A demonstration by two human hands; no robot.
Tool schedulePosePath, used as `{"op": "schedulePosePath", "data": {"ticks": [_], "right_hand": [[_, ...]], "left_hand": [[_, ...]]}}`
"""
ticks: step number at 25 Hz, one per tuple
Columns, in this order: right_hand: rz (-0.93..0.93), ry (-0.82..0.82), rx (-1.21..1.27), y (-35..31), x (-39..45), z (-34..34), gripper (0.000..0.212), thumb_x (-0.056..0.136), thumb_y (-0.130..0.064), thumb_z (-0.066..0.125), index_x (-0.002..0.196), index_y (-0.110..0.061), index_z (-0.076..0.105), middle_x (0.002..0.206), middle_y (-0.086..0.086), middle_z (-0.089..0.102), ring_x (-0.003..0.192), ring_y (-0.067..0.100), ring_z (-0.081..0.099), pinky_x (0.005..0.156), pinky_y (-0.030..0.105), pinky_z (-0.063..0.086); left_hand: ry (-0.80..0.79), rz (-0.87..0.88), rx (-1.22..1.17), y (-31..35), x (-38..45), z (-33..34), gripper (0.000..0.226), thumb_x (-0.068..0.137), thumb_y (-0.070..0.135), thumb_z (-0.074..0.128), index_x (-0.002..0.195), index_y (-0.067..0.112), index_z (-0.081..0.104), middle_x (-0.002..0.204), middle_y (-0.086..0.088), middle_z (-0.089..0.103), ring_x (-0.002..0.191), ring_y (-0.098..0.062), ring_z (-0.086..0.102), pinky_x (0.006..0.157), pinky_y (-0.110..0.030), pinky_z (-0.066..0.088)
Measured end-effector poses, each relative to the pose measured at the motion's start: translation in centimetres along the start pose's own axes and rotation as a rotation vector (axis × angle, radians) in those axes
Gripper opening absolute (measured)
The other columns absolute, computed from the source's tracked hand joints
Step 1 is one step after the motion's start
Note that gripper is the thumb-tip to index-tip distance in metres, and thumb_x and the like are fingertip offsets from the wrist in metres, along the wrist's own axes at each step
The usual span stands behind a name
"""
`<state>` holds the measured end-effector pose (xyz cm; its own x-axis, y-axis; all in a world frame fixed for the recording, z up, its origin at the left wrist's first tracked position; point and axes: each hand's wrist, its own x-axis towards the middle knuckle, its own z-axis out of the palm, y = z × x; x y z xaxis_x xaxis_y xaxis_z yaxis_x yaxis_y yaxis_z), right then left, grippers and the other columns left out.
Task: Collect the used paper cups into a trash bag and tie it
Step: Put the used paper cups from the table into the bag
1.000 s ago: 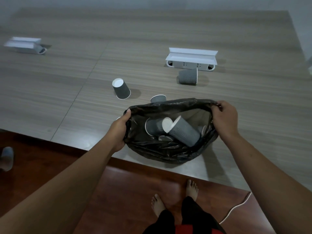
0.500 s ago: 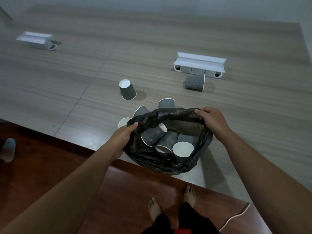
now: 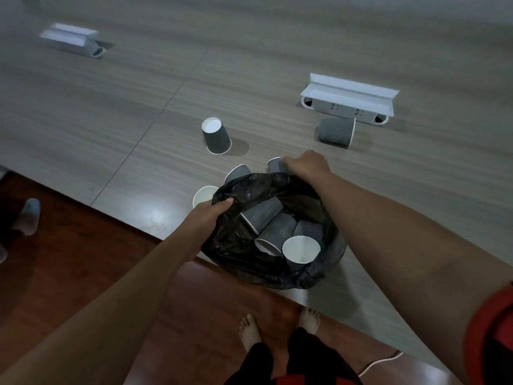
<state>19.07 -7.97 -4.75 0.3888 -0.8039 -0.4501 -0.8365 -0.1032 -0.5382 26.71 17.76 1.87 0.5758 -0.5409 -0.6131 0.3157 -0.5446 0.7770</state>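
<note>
A black trash bag [image 3: 249, 265] rests open at the table's near edge with several grey paper cups [image 3: 277, 229] inside. My left hand [image 3: 206, 213] grips the bag's left rim. My right hand [image 3: 306, 165] has reached past the bag's far rim and closes around an upright grey cup [image 3: 274, 165] just behind it. Two more cups stand behind the bag: a grey one [image 3: 237, 173] and one showing its white inside [image 3: 204, 194]. An upside-down cup [image 3: 215, 136] stands farther back, and another cup [image 3: 336, 132] lies on its side at the right.
The wooden table [image 3: 138, 93] carries a white socket box [image 3: 349, 98] behind the lying cup and another [image 3: 72, 40] at the far left. My bare feet [image 3: 249, 332] stand on the reddish floor; a white cable [image 3: 380, 362] runs at the right.
My right hand let go of the bag's right rim and moved forward to the cup behind the bag. The left hand kept hold of the rim.
</note>
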Motion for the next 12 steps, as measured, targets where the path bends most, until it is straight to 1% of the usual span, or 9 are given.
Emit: {"op": "schedulePosePath", "data": {"ticks": [2, 3, 4, 7, 10, 12], "right_hand": [[0.04, -0.07, -0.035, -0.4, 0.3, 1.2, 0.096, 0.065, -0.062, 0.066, 0.14, -0.008, 0.043, 0.142, 0.015, 0.05, 0.13, 0.035, 0.048, 0.1, 0.037, 0.043], [0.048, -0.088, -0.055, -0.4, 0.6, 1.8, 0.099, 0.065, -0.058, 0.069, 0.144, -0.009, 0.036, 0.144, 0.014, 0.048, 0.132, 0.035, 0.046, 0.103, 0.037, 0.042], [0.056, -0.091, -0.062, -0.3, 0.8, 2.2, 0.098, 0.065, -0.055, 0.07, 0.144, -0.01, 0.033, 0.144, 0.014, 0.047, 0.133, 0.034, 0.045, 0.104, 0.037, 0.041], [0.052, -0.083, 0.019, 0.0, 1.3, 2.7, 0.089, 0.069, -0.046, 0.072, 0.14, -0.008, 0.035, 0.142, 0.014, 0.049, 0.131, 0.034, 0.047, 0.102, 0.036, 0.042], [0.012, -0.14, 0.035, 1.1, 0.9, 2.9, 0.082, 0.074, -0.041, 0.074, 0.138, -0.003, 0.039, 0.138, 0.017, 0.052, 0.125, 0.033, 0.052, 0.092, 0.031, 0.043], [-0.014, -0.137, 0.073, 1.8, 0.3, 2.9, 0.076, 0.073, -0.041, 0.074, 0.133, -0.003, 0.045, 0.132, 0.016, 0.056, 0.119, 0.031, 0.056, 0.083, 0.029, 0.042]], "left_hand": [[0.027, 0.013, 0.025, -0.1, -0.1, -0.3, 0.02, 0.098, 0.027, 0.057, 0.098, 0.013, 0.071, 0.067, 0.006, 0.074, 0.057, -0.001, 0.07, 0.048, -0.012, 0.049], [0.035, 0.022, 0.035, -0.1, 0.0, -0.4, 0.019, 0.098, 0.026, 0.057, 0.097, 0.013, 0.07, 0.066, 0.008, 0.072, 0.053, 0.001, 0.068, 0.045, -0.01, 0.046], [0.041, 0.029, 0.039, 0.0, 0.0, -0.5, 0.019, 0.099, 0.026, 0.056, 0.097, 0.014, 0.07, 0.064, 0.009, 0.072, 0.052, 0.002, 0.067, 0.044, -0.009, 0.045], [0.036, 0.03, 0.019, 0.0, 0.2, -0.4, 0.018, 0.099, 0.023, 0.056, 0.09, 0.016, 0.07, 0.058, 0.011, 0.072, 0.052, 0.001, 0.067, 0.045, -0.01, 0.046], [0.011, 0.017, -0.012, 0.2, 0.4, -0.2, 0.017, 0.098, 0.024, 0.057, 0.091, 0.017, 0.071, 0.065, 0.008, 0.075, 0.059, -0.004, 0.071, 0.049, -0.013, 0.05], [-0.019, 0.014, -0.012, 0.4, 0.4, -0.2, 0.017, 0.099, 0.026, 0.057, 0.094, 0.018, 0.071, 0.07, 0.006, 0.077, 0.064, -0.007, 0.073, 0.051, -0.015, 0.052]]}}
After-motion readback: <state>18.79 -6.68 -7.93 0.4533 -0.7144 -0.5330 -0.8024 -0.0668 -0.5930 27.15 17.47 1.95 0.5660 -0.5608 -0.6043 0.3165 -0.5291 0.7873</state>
